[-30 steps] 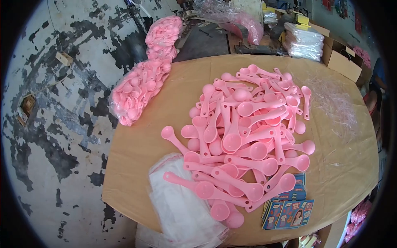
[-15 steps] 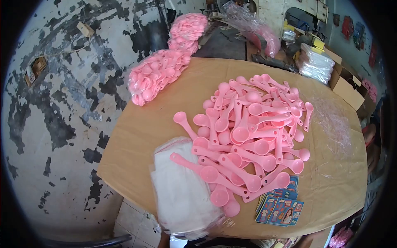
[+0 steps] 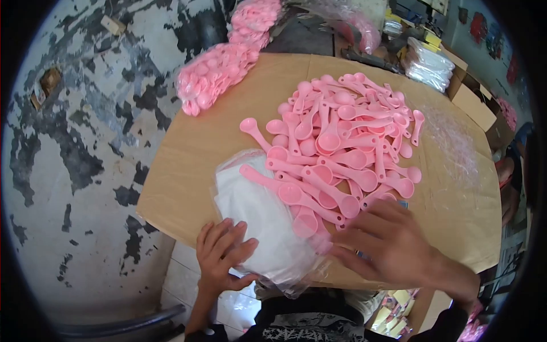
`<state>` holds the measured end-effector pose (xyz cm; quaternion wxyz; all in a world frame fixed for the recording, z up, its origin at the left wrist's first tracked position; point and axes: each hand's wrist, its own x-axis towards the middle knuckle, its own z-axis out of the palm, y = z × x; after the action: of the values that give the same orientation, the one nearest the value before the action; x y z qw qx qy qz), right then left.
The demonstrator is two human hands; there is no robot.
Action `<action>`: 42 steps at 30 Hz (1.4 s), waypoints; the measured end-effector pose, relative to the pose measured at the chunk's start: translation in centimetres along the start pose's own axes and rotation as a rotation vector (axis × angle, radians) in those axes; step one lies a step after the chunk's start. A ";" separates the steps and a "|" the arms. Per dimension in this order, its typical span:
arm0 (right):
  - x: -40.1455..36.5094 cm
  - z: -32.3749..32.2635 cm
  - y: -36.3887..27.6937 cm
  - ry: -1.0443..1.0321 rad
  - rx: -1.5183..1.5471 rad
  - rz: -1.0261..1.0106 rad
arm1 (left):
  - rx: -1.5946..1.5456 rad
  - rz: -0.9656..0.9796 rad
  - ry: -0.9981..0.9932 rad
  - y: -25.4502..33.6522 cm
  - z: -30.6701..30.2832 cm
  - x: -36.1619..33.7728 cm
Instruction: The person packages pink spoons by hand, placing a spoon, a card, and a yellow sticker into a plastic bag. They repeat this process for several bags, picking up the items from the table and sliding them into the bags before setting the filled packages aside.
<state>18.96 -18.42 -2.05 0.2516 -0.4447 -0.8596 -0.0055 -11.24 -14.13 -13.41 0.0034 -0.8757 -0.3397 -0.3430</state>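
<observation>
My left hand [image 3: 222, 255] is open, fingers spread, at the left edge of a stack of clear plastic bags [image 3: 259, 219], its fingertips over the bags' border. My right hand [image 3: 393, 242], slightly blurred, reaches over the front right of the table with thumb and fingers apart. I see nothing held in it. It covers most of the small printed cards [image 3: 403, 203], of which only a blue corner shows. Beyond both hands lies a large heap of pink plastic measuring spoons [image 3: 329, 138]. A few spoons rest across the bags' right side.
Clear bags packed with pink spoons [image 3: 219, 74] stand at the table's back left. Thin plastic strips [image 3: 456, 142] lie on the right of the brown-paper-covered table [image 3: 188, 165]. A cardboard box [image 3: 473, 105] and wrapped white packs [image 3: 427, 65] are behind. A peeling wall is on the left.
Both hands have come into view from below, the left to the bags and the right over the cards. The camera view has shifted, so the table sits higher.
</observation>
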 end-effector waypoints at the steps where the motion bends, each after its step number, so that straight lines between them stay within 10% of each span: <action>1: 1.1 1.3 0.0 -0.017 -0.021 -0.012 | 0.008 -0.001 0.002 0.4 0.0 0.2; 12: 4.5 5.4 1.5 -0.204 -0.061 0.057 | -0.020 -0.033 0.006 1.4 0.6 0.2; 23: 5.0 -0.1 4.2 -0.015 0.572 0.173 | 0.001 0.092 -0.109 0.8 -4.6 3.7; 26: 5.2 -3.4 3.1 0.014 0.715 0.249 | -0.856 -0.150 0.035 5.0 -4.1 9.7; 33: 2.2 -5.4 3.4 0.289 0.498 0.373 | -1.605 -0.483 -0.693 6.7 1.2 20.3; 35: -0.6 -7.6 4.8 -0.097 0.008 0.416 | -1.681 -0.508 -0.605 5.6 2.3 21.6; 37: -4.6 -7.5 5.2 -0.341 -0.042 0.223 | -1.697 -0.581 -0.499 5.3 2.6 22.9; 42: -5.7 -6.1 6.7 -0.605 0.184 0.585 | -1.647 -0.630 -0.377 3.3 5.1 22.2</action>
<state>29.37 -20.11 -0.64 0.0180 -0.6270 -0.7292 0.2734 5.60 -2.29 -3.16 -0.7749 -0.5089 -0.2058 -0.3134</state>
